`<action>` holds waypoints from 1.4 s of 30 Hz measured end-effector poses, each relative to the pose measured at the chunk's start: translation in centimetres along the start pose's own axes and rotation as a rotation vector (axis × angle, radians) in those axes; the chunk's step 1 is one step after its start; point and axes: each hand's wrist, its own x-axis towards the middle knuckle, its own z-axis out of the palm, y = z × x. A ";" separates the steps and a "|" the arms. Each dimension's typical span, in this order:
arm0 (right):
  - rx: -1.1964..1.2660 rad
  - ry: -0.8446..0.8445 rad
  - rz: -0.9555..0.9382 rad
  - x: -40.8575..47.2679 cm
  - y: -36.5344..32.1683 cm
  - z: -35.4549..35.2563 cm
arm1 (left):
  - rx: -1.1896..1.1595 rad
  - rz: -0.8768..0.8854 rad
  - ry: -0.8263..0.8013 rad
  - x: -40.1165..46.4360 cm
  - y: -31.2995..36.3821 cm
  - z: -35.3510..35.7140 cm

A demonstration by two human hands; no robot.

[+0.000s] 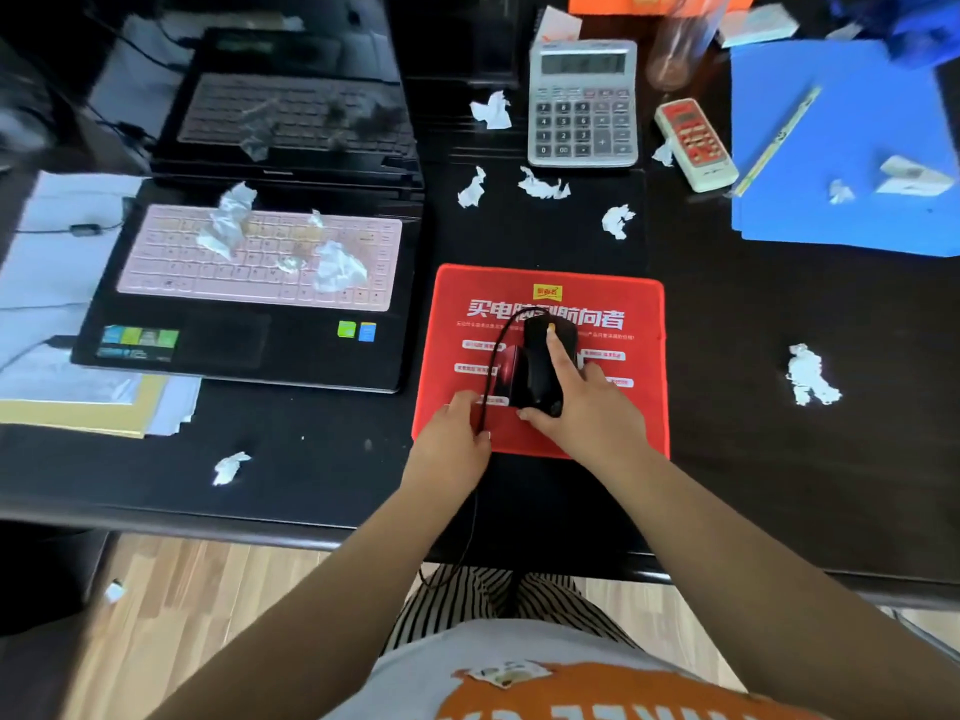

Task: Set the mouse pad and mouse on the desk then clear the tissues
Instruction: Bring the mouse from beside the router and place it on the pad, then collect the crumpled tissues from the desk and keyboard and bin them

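The right hand (582,402) closes its grip on the wired mouse (540,366) atop the red mouse pad (623,304). Left hand (460,426), beside that grip, pinches the cable (488,376). A snagged cable could drag the mouse off the counter (779,459).

Probably an office: laptop (249,283), calculator (583,103), desk (779,407).

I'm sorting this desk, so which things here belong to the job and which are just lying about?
Job: red mouse pad, black mouse, crumpled tissues.
Lying about: laptop, calculator, blue folder, red remote.
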 end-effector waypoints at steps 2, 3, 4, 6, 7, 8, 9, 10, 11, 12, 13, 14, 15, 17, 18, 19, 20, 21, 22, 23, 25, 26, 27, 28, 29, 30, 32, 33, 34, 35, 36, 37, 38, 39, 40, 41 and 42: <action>0.012 0.009 0.009 0.0 -0.2 0.2 | -0.028 0.009 0.014 -0.5 -0.1 0.3; 0.013 0.018 0.005 0.0 -0.2 0.2 | -0.039 0.017 0.017 -0.6 0.0 0.4; 0.012 0.029 -0.001 0.0 -0.2 0.2 | -0.047 0.021 0.015 -0.7 0.0 0.5; 0.008 0.042 -0.016 0.0 -0.2 0.2 | -0.068 0.001 -0.004 -0.9 0.1 0.8; 0.007 0.042 -0.019 0.0 -0.2 0.2 | -0.086 -0.020 -0.011 -1.0 0.1 0.9; 0.008 0.038 -0.018 0.0 -0.2 0.2 | -0.103 -0.045 -0.017 -1.0 0.0 1.2; 0.010 0.036 -0.018 0.0 -0.2 0.2 | -0.114 -0.071 -0.024 -1.2 0.1 1.3; 0.012 0.034 -0.018 0.0 -0.2 0.2 | -0.113 -0.090 -0.040 -1.4 0.1 1.5; 0.014 0.034 -0.016 0.1 -0.2 0.2 | -0.104 -0.096 -0.066 -1.8 0.1 1.8; 0.017 0.034 -0.011 0.1 -0.1 0.2 | -0.092 -0.092 -0.095 -2.2 0.1 2.1; 0.020 0.034 -0.006 0.2 -0.1 0.2 | -0.085 -0.085 -0.122 -2.7 0.1 2.4; 0.019 0.034 -0.003 0.2 -0.1 0.3 | -0.098 -0.083 -0.146 -3.3 0.0 2.7; 0.019 0.036 -0.002 0.3 -0.1 0.3 | -0.136 -0.088 -0.168 -3.6 0.0 3.0; 0.022 0.040 0.001 0.3 -0.1 0.4 | -0.245 -0.130 -0.206 -3.8 -0.2 3.4; 0.020 0.042 0.001 0.3 -0.1 0.5 | -0.277 -0.152 -0.216 -3.7 -0.4 3.5; 0.017 0.044 0.002 0.3 -0.1 0.6 | -0.283 -0.162 -0.221 -3.6 -0.4 3.5; 0.014 0.044 0.003 0.3 -0.1 0.6 | -0.267 -0.156 -0.224 -3.6 -0.6 3.4; 0.013 0.045 0.004 0.3 -0.1 0.6 | -0.220 -0.129 -0.224 -3.5 -0.7 3.3; 0.013 0.047 0.004 0.3 0.0 0.6 | -0.141 -0.087 -0.224 -3.4 -0.8 3.2; 0.013 0.051 0.002 0.3 0.0 0.6 | -0.048 -0.041 -0.220 -3.3 -1.0 3.1; 0.012 0.057 -0.006 0.2 0.0 0.5 | 0.098 0.027 -0.191 -3.0 -1.2 2.7; 0.013 0.054 -0.009 0.1 0.0 0.6 | 0.132 0.034 -0.183 -2.9 -1.3 2.5; 0.015 0.055 -0.010 0.1 0.0 0.5 | 0.151 0.037 -0.181 -2.7 -1.2 2.2; 0.019 0.052 -0.011 0.0 0.0 0.5 | 0.172 0.040 -0.185 -2.6 -1.1 2.1; 0.025 0.049 -0.009 0.0 0.1 0.5 | 0.200 0.049 -0.190 -2.5 -1.0 1.9; 0.031 0.050 -0.007 0.0 0.1 0.4 | 0.227 0.061 -0.194 -2.5 -0.8 1.8; 0.053 0.050 -0.004 -0.2 0.0 0.4 | 0.275 0.075 -0.190 -2.4 -0.6 1.7; 0.069 0.052 -0.003 -0.2 0.0 0.4 | 0.291 0.076 -0.185 -2.3 -0.5 1.6; 0.085 0.054 0.000 -0.3 0.0 0.4 | 0.303 0.077 -0.179 -2.2 -0.5 1.5; 0.100 0.053 0.004 -0.3 0.0 0.4 | 0.315 0.078 -0.174 -2.1 -0.4 1.3; 0.111 0.049 0.010 -0.4 0.0 0.3 | 0.322 0.080 -0.166 -2.1 -0.3 1.2; 0.115 0.044 0.017 -0.4 0.0 0.3 | 0.326 0.080 -0.159 -2.0 -0.2 1.0; 0.117 0.039 0.025 -0.5 0.0 0.2 | 0.326 0.081 -0.150 -1.9 -0.1 0.9; 0.119 0.037 0.032 -0.7 0.0 0.2 | 0.326 0.082 -0.144 -1.9 0.0 0.6; 0.125 0.035 0.037 -0.8 0.0 0.2 | 0.324 0.082 -0.139 -1.8 0.1 0.5; 0.135 0.041 0.041 -1.0 0.1 0.1 | 0.317 0.085 -0.132 -1.7 0.2 0.2; 0.143 0.044 0.048 -1.3 0.1 0.0 | 0.307 0.088 -0.125 -1.5 0.3 0.0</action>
